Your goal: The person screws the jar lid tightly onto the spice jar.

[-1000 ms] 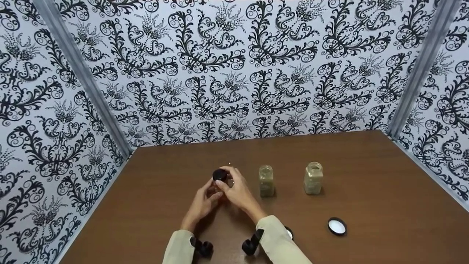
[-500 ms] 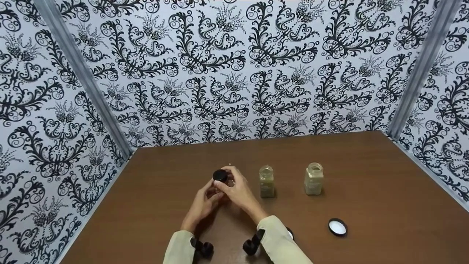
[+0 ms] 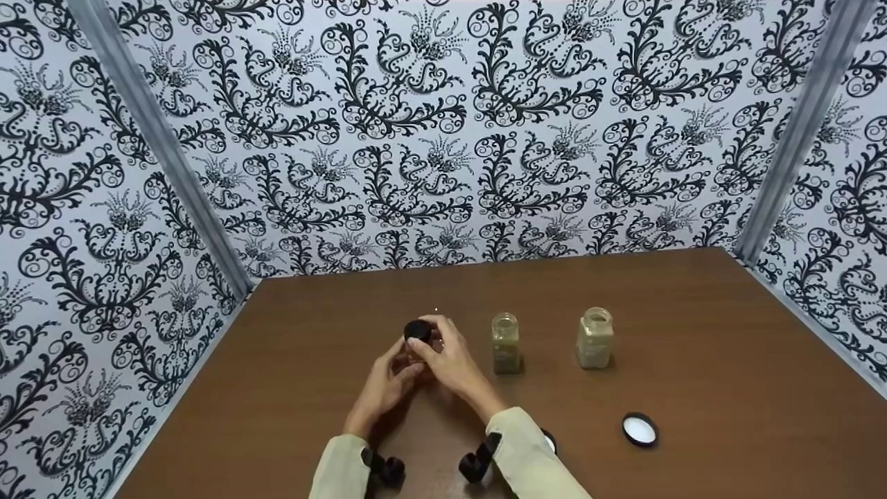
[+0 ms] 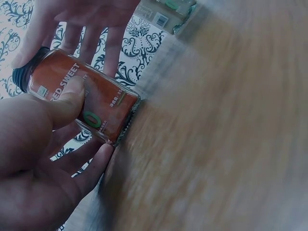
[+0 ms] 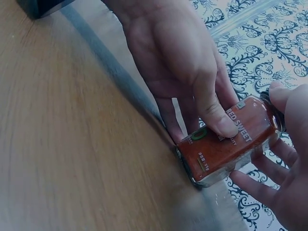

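Note:
A square glass spice jar of red-orange powder [image 4: 103, 98], labelled "RED SWEET", is between my hands. In the head view only its black lid [image 3: 417, 330] shows well, since my fingers hide most of the glass. My left hand [image 3: 380, 388] grips the jar's body, its thumb across the label. From the other side, my right hand [image 3: 454, 364] holds the black lid with thumb and fingers. The jar's base is at or just above the tabletop; the wrist views do not settle which. The lid sits on the jar's mouth.
Two lidless glass jars of greenish powder stand to the right, a nearer jar [image 3: 506, 350] and a farther jar [image 3: 594, 343]. One black lid [image 3: 640, 430] lies white side up on the brown table [image 3: 298, 360]. Another lid [image 3: 549, 441] is partly hidden by my right sleeve.

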`<state>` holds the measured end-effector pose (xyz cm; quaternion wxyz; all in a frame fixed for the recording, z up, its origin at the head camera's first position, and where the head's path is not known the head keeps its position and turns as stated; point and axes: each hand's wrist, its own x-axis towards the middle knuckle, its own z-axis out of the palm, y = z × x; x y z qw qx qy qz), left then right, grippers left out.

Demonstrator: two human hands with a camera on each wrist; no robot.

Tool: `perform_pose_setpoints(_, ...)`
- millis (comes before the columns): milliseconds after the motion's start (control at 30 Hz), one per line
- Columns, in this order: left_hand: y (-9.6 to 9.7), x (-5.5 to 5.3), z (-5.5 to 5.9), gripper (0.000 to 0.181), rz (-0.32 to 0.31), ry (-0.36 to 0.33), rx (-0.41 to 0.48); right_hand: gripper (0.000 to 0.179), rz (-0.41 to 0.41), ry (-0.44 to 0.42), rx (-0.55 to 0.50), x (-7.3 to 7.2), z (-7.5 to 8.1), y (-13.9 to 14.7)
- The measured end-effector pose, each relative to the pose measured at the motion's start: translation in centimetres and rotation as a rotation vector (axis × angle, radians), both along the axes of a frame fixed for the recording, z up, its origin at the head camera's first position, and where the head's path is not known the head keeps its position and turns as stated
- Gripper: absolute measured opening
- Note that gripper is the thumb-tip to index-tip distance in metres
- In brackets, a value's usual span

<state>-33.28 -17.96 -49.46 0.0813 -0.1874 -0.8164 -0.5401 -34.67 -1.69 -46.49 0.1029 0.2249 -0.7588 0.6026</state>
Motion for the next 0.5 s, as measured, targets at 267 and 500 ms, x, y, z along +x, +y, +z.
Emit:
perform_pose_setpoints(267,-0.02,0.03,0.19,0.062,-0.027,-0.021,0.012,0.048,-0.033,0.046,0.036,0.10,-0.12,-0.01)
perform_pose_setpoints(500,-0.02,0.02,0.12,0.063,-0.028,-0.027,0.024,0.042,-0.016,0.067,0.015,0.01,-0.32,0.05)
